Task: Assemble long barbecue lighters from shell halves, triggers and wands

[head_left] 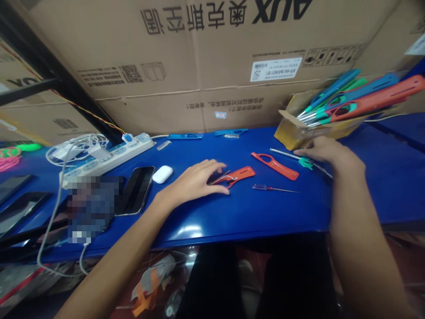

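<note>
Red shells [283,170] — blue table [265,215]

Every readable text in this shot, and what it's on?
"AUX": large carton, upside down.
"奥克斯空调": same carton, upside down.
"谢谢您!": same carton, lower, upside down; the rest of that print is small.
White label: too small to quote reliably.
Small sticker: number unclear.
Left carton: lettering partly hidden.

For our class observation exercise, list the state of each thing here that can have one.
Left hand: half-open
Right hand: at metal tube, grip unclear
Orange casings: lying apart
Screwdriver: lying flat
White case: shut
Phone beside it: screen dark
Power strip: plug inserted
Small carton: open, holding lighters
</note>
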`<state>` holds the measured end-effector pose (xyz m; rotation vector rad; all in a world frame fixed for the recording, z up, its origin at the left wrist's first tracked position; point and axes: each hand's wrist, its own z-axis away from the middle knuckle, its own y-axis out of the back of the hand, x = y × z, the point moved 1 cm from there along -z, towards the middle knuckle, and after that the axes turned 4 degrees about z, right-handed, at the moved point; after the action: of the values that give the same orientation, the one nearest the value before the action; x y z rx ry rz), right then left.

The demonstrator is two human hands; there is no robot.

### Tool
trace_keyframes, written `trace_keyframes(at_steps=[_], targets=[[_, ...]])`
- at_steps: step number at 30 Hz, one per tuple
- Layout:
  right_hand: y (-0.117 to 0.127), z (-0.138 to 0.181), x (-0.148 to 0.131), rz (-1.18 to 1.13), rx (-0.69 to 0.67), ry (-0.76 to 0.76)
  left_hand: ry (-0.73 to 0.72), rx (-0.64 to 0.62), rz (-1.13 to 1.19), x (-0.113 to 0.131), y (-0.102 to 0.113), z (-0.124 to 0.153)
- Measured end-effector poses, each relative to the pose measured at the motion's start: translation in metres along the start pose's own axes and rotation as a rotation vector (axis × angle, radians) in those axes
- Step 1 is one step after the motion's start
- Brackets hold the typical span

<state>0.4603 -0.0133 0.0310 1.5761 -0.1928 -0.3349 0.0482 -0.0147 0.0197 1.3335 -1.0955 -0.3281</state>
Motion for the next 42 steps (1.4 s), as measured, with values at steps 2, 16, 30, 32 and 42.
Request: trace_keyframes(at_steps=[2, 16, 30, 32, 42], targets=[[0.004, 0.001, -0.011, 0.056, -0.081, -0.066, -0.001, 0.09, -0.001, 0.001, 0.007, 0.0], [0.017, 0.064, -0.118, -0.776, -0.247, 0.533, -0.243, 0.323, -0.073, 0.011, 0.006, 0.0], [-0.016, 0.082, -0.164, -1.272, -0.84, 0.62, -0.339, 0.38, -0.087, 0.002, 0.005, 0.001], [-0.013, 0.081, -0.162, -1.24, -0.776, 0.632, -0.326, 0.384, -0.08, 0.004, 0.006, 0.001], [-0.016, 0.062, -0.145, -0.586, -0.367, 0.763, -0.144, 0.129, -0.091, 0.006, 0.013, 0.004]])
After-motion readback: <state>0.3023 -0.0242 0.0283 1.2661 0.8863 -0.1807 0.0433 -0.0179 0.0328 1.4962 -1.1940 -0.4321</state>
